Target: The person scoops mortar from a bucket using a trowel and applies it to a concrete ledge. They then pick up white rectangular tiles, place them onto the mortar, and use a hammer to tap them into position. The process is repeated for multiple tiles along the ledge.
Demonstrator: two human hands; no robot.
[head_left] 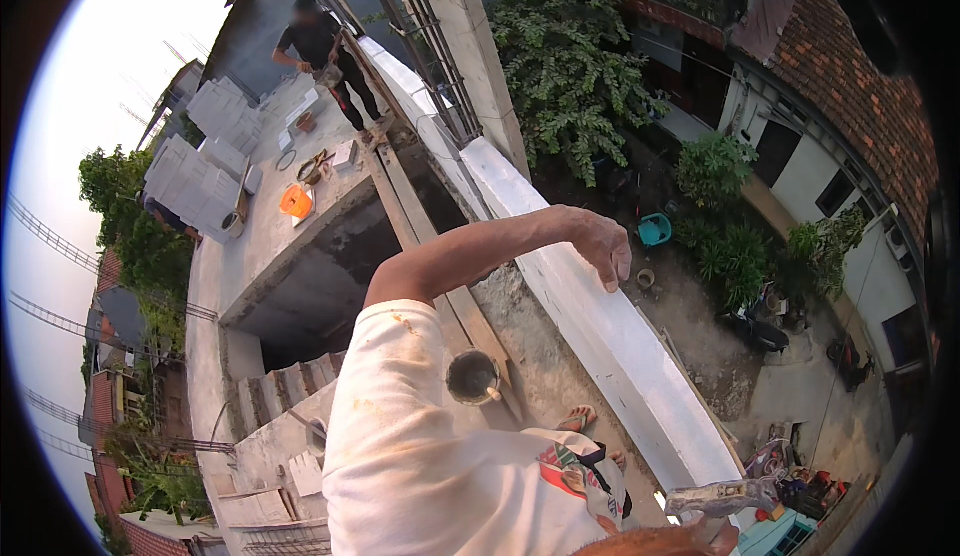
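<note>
My left hand (603,248) reaches out over the white block wall (590,301), wrist bent and dusty fingers hanging down, holding nothing. It is near the wall's top outer edge; I cannot tell whether the fingertips touch it. At the lower edge, my right hand (712,536) is mostly cut off. It grips a grey, hammer-shaped tool (725,497) crusted with what looks like mortar, beside the near end of the wall. A dark bucket (472,376) with a light handle sticking out stands left of my sandalled feet.
Long planks (440,276) run beside a stair opening (320,286) on the left. Beyond my wall is a drop to a yard with a teal chair (655,229). Another person (320,51) stands at the far end, near stacked white blocks (190,186) and an orange container (296,202).
</note>
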